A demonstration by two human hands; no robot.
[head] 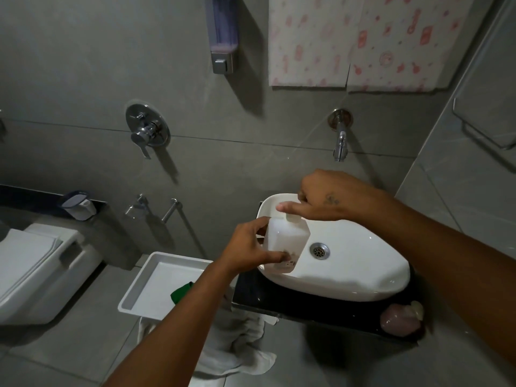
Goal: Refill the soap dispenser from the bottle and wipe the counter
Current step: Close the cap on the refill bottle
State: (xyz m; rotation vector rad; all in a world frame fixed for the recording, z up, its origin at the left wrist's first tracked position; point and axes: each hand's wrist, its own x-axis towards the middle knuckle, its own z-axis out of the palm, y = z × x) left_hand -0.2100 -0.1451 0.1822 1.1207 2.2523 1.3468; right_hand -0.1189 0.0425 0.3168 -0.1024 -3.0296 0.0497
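A white plastic bottle (pixel 287 244), squared and smooth, is held over the left rim of a glossy white basin (pixel 351 263) set on a black polished counter (pixel 251 291). The body is gripped by the left hand (pixel 248 247), while the cap (pixel 291 217) is pinched by the right hand (pixel 321 196). A wall-mounted soap dispenser (pixel 222 37), translucent with a metal base, is seen above. A white tray (pixel 134 300) holding something green (pixel 181 293) stands beside the counter.
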